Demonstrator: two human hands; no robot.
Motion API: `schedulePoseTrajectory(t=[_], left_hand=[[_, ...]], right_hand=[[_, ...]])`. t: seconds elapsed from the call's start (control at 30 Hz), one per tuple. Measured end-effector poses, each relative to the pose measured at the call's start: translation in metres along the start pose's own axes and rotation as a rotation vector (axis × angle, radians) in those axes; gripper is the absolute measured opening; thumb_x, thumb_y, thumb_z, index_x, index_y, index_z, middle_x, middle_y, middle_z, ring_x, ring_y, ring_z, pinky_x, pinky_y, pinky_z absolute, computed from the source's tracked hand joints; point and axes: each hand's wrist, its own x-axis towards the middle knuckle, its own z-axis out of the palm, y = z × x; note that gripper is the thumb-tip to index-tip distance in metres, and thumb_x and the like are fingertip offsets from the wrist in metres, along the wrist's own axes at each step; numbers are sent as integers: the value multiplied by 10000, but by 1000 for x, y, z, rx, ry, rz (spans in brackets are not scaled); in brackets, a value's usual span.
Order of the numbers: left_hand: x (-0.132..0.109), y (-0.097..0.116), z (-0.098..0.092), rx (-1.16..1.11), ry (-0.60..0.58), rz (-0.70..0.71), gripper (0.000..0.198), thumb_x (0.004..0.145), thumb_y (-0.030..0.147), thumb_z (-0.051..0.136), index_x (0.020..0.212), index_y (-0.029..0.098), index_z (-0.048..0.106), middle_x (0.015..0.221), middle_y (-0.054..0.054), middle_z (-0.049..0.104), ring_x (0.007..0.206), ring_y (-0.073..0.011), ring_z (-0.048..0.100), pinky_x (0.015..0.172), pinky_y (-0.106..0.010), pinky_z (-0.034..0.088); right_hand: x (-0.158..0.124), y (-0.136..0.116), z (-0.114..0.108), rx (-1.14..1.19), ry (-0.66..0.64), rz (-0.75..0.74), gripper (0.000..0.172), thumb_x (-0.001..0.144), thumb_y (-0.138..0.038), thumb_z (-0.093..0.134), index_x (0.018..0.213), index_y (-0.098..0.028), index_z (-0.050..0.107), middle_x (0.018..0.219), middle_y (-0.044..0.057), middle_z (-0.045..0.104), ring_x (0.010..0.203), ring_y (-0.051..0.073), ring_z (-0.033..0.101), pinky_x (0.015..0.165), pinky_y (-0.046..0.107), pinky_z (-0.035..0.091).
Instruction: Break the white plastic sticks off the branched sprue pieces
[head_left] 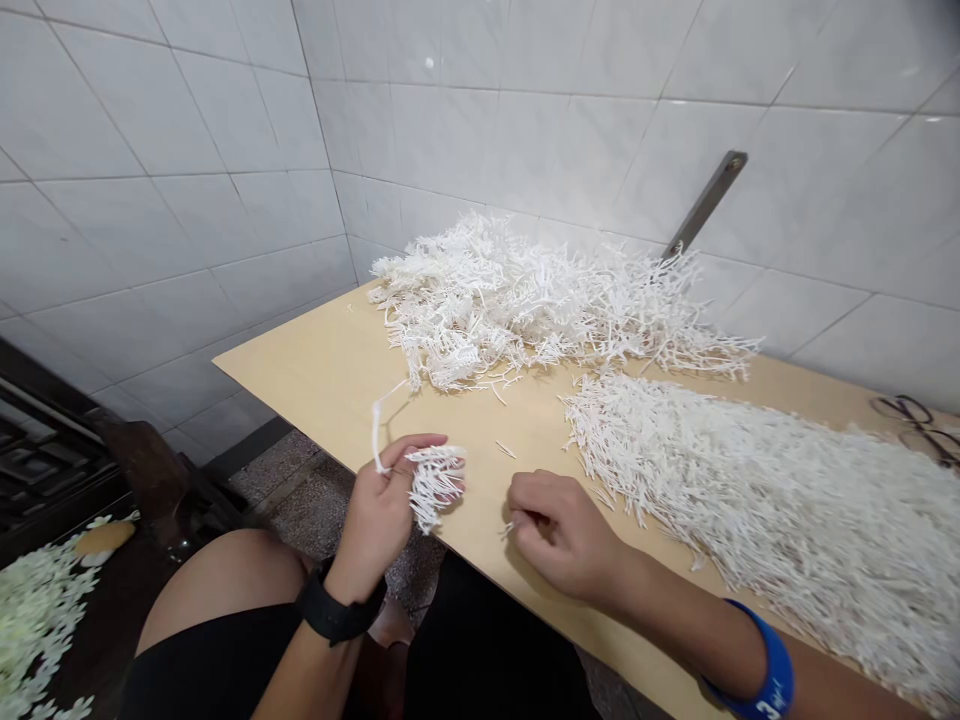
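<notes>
My left hand (384, 500) is closed on a white plastic sprue strip (433, 482) with many short prongs, held just off the near edge of the wooden table (330, 370). A black watch is on that wrist. My right hand (564, 530) rests on the table with its fingers curled, pinching a small white piece (510, 525). A blue band is on that wrist. A tangled heap of white strips (525, 305) lies at the far side. A second, flatter heap of white pieces (772, 490) spreads to the right of my right hand.
White tiled walls stand behind and to the left of the table. A dark metal bar (709, 200) leans against the wall. Scissors (919, 425) lie at the far right. Pale green pieces (34, 620) cover the floor at lower left. My knees are below the table edge.
</notes>
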Motion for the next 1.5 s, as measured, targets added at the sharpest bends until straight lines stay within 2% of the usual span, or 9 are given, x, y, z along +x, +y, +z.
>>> schedulePoseTrajectory(t=[0.23,0.47,0.57,0.73,0.93,1.07,1.23,1.37,1.5], left_hand=[[-2,4,1,36,-15,49,399,943,433,482,1201,180,652,1194,-64,704,1090,-231,640,931,-296,484],[-12,3,7,-136,-243,7,459,966,445,445,1280,147,599,1216,-119,695,1171,-272,615,1039,-398,452],[-19,3,8,-150,-313,75,437,988,407,407,1306,169,588,1349,-108,611,1287,-260,529,1125,-402,374],[-23,-1,4,75,-394,291,446,1017,359,304,1389,228,513,1450,-62,517,1362,-227,447,1163,-410,330],[-6,-16,-14,654,-254,604,384,987,299,407,1338,233,548,1294,-46,657,1231,-226,571,1171,-532,253],[5,-32,-24,741,-183,681,345,976,285,432,1272,223,600,1233,-35,695,1210,-231,593,1142,-534,302],[19,-47,-37,635,209,577,347,964,259,397,900,179,728,917,-56,775,1076,-256,661,985,-477,487],[16,-43,-38,693,57,596,300,971,250,411,1023,223,706,1105,-35,747,1116,-231,636,1112,-548,307],[4,-36,-29,838,-76,616,261,974,258,437,1108,293,658,1322,28,636,1304,-252,486,1116,-594,186]], right_hand=[[8,16,-1,-297,194,119,199,882,-142,474,985,-201,633,982,71,671,913,240,590,821,398,395],[7,7,5,121,93,136,208,879,-346,630,1028,-201,633,913,48,654,819,188,585,734,315,477],[7,8,8,217,77,191,217,843,-370,682,984,-206,662,874,36,672,778,177,598,712,304,487],[7,6,9,274,-4,49,70,847,-253,677,903,-217,699,952,41,700,904,186,641,832,318,484],[4,6,8,132,-65,46,295,925,-253,533,643,-181,582,667,14,564,628,137,542,606,267,403],[3,5,9,-2,-122,-53,353,896,-191,498,554,-185,412,573,-23,440,565,114,458,606,273,346],[1,11,2,-81,63,-35,351,898,-155,437,555,-192,369,544,-30,388,535,118,404,596,294,323],[5,19,1,-278,91,49,181,930,-144,458,861,-191,618,896,53,637,849,199,561,789,376,353],[7,17,5,-292,125,64,166,932,-168,508,1037,-217,627,1094,69,638,1055,243,550,899,423,330]])
